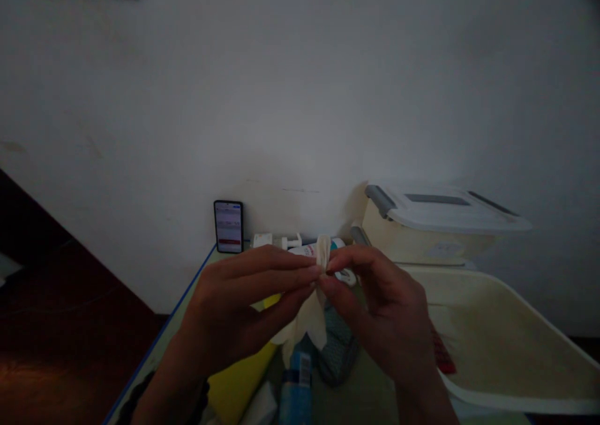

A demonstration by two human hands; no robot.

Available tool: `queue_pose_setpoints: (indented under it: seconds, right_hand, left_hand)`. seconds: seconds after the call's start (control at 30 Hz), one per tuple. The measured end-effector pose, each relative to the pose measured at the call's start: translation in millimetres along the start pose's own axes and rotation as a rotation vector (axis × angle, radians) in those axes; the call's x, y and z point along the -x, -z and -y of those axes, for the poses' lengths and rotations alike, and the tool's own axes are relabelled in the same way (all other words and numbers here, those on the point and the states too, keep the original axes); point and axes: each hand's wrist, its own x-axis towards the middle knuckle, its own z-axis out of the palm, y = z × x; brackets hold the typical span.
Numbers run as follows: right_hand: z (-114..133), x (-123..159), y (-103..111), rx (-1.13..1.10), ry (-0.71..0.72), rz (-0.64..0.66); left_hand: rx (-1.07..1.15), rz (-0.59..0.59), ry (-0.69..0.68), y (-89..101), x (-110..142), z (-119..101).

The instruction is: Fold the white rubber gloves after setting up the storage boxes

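My left hand (244,303) and my right hand (379,309) meet in front of me above the table. Both pinch a small piece of white cloth or tissue (322,253) between fingertips; its loose end (309,322) hangs down below the fingers. Beneath the hands lie a yellow item (239,381), a blue bottle (296,387) with a barcode and a grey-green knitted thing (340,350). The light is dim.
A phone (229,226) with a lit screen leans on the white wall. A white pump bottle (276,242) lies near it. A cream bin with a grey-handled lid (435,222) stands at the right, and an open cream tray (506,344) in front of it. The table's blue edge (159,337) runs down the left.
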Motion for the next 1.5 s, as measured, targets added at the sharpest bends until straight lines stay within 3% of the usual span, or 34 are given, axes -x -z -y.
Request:
queue_pose_setpoints:
  seconds: [0.33,0.53,0.73,0.97,1.23,1.5]
  right_hand:
    - [-5,0,4,0.035,-0.038,0.039]
    - [-3,0,8,0.123,-0.024,0.096]
    - [-1,-1,14,0.160,0.090,0.133]
    - [4,-1,17,0.127,0.178,0.161]
    - [5,-4,14,0.146,0.254,0.185]
    - [7,-4,13,0.146,0.245,0.190]
  left_hand:
    - [0.192,0.182,0.112,12.3,0,3]
    - [0.104,0.169,0.139,14.6,0,4]
    - [-0.090,0.102,0.117,17.1,1,10]
    - [-0.084,0.168,0.021,25.3,3,10]
    - [-0.162,0.168,0.026,24.5,4,7]
    - [-0.187,0.193,-0.011,22.7,5,5]
